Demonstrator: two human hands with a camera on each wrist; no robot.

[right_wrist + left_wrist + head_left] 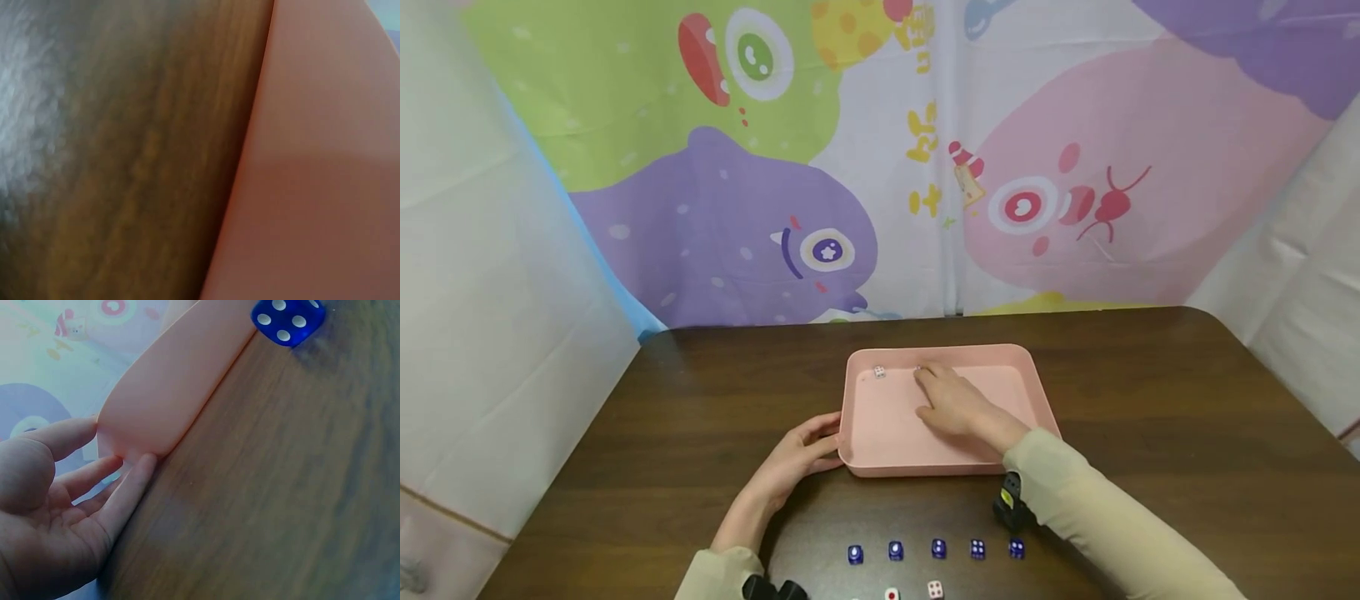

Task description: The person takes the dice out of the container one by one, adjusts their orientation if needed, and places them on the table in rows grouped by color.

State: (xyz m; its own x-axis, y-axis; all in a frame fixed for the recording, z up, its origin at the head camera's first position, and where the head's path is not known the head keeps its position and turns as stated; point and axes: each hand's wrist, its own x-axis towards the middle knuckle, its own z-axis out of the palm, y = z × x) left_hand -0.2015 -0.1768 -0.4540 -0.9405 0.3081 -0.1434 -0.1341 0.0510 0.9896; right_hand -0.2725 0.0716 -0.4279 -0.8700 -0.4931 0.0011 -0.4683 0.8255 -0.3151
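A pink rectangular tray [887, 469] stands on the wooden table. My left hand [801, 457] is at its left side, near the front corner. In the left wrist view the thumb and fingertips of the left hand [69, 506] touch the tray's outer wall [169, 387], fairly straight. My right hand [953, 402] reaches inside, over the tray floor. Its fingertips are right at a small white die [918, 367] by the back wall, mostly hidden, and the thumb lies apart from them. Another white die [880, 372] sits in the tray's back left corner.
In front of the tray, a row of several blue dice includes one at the left end [855, 554] and one at the right end [1017, 547]. Nearer still are a red-dotted white die [892, 594] and another white die [935, 590]. A printed cloth [910, 250] hangs behind the table.
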